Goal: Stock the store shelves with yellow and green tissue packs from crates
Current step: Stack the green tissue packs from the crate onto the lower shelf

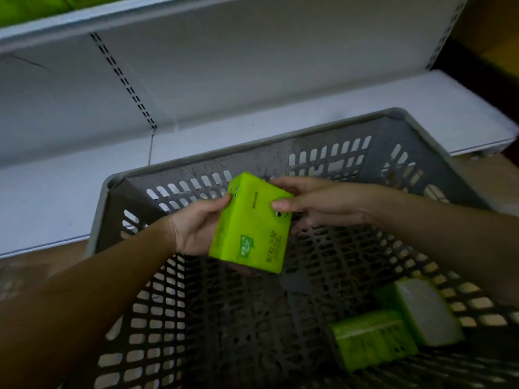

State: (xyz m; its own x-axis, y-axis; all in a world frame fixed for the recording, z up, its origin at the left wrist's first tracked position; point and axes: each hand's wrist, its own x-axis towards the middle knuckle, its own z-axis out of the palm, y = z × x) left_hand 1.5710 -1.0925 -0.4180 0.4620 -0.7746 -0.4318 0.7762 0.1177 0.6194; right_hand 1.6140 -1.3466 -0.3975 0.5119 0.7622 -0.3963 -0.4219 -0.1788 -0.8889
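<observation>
Head view, looking down into a grey slatted crate (pixel 157 189) that is standing on the floor against a white store shelf (pixel 309 130). Both hands are holding one green tissue pack (pixel 251 223) in the air above the crate's open interior, near its far wall. The left hand (pixel 196 228) is gripping the pack's left edge, thumb lying over the upper corner and fingers curling underneath. The right hand (pixel 311 203) is pinching the pack's right side, thumb pressing on the printed top face beside a small cartoon eye and fingers wrapping behind. The pack is sitting tilted, its printed face turning toward the camera, with a green logo and pale lettering showing near the lower end.

Two further green packs (pixel 373 339) are lying on the crate floor at the lower right corner, touching each other; the one nearer the corner is showing a pale, translucent face (pixel 424 307). More green packaging (pixel 31 7) is showing on the upper shelf board at the top left, blurred. The lower shelf board behind the crate is appearing bare white.
</observation>
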